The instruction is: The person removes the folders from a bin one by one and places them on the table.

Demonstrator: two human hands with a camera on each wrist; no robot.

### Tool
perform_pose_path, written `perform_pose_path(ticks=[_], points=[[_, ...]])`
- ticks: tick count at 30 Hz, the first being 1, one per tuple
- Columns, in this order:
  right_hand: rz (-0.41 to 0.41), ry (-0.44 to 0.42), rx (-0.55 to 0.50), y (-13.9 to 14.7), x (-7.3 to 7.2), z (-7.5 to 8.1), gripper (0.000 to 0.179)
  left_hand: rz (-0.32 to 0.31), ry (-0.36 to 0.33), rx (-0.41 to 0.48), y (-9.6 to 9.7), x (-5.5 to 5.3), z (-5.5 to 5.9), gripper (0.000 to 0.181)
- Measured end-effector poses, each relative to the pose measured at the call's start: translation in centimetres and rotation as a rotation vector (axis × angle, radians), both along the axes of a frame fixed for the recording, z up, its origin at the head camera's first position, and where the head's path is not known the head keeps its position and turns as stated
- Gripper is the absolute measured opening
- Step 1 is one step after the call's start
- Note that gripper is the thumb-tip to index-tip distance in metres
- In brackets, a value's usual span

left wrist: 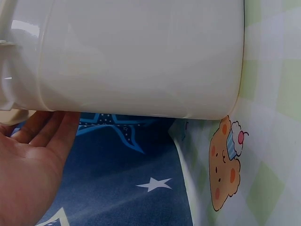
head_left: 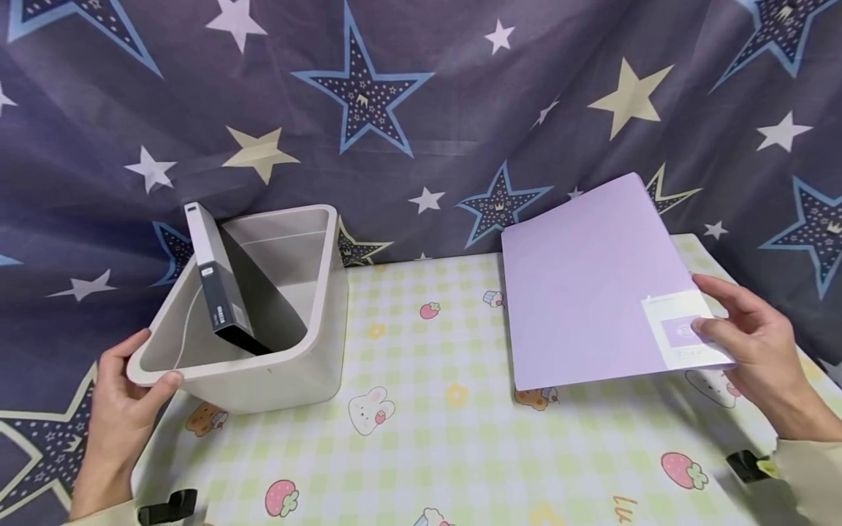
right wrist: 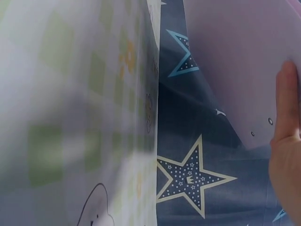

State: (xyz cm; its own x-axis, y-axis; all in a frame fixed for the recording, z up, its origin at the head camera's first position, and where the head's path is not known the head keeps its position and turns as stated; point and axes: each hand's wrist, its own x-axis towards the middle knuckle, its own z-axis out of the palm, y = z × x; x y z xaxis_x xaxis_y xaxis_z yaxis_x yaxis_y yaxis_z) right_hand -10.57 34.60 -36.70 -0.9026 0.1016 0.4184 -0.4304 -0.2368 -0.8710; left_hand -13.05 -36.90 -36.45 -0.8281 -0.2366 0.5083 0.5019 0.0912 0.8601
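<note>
A pale purple folder [head_left: 585, 292] with a white-and-purple label at its lower right corner is raised at a tilt over the right part of the table. My right hand [head_left: 766, 343] pinches it at that corner, thumb on the label. In the right wrist view, fingers [right wrist: 286, 103] lie along the folder's back [right wrist: 235, 52]. To the left is a light grey bin [head_left: 283, 383], its rim gripped at the front left corner by my left hand [head_left: 121, 413]. Inside the bin leans a slim black-and-white box [head_left: 220, 285], its top sticking out above the rim.
A green-and-white checked tablecloth [head_left: 408, 438] with cartoon prints covers the table. Behind it hangs a dark blue curtain [head_left: 447, 109] patterned with stars, close to the back of the bin. Black straps [head_left: 167, 506] show near both wrists.
</note>
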Motion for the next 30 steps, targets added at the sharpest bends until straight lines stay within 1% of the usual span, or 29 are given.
perform_pose_path(ticks=[6,16,20,26,30], points=[[0.047,0.021,-0.067,0.5,-0.1,-0.2,0.057,-0.030,0.029,0.012,-0.1,0.0,0.0,0.069],[0.050,0.033,-0.148,1.5,0.0,-0.6,0.057,-0.009,0.000,0.007,0.2,-0.1,-0.2,0.069],[0.026,0.023,-0.143,2.0,-0.1,-0.8,0.057,-0.006,-0.005,0.003,0.3,-0.1,-0.1,0.070],[-0.033,-0.026,-0.112,3.1,-0.5,-1.2,0.056,0.006,-0.009,0.006,0.2,0.0,0.0,0.070],[-0.035,-0.045,-0.128,3.8,-0.7,-1.5,0.055,0.010,-0.011,0.001,0.1,0.0,0.1,0.070]])
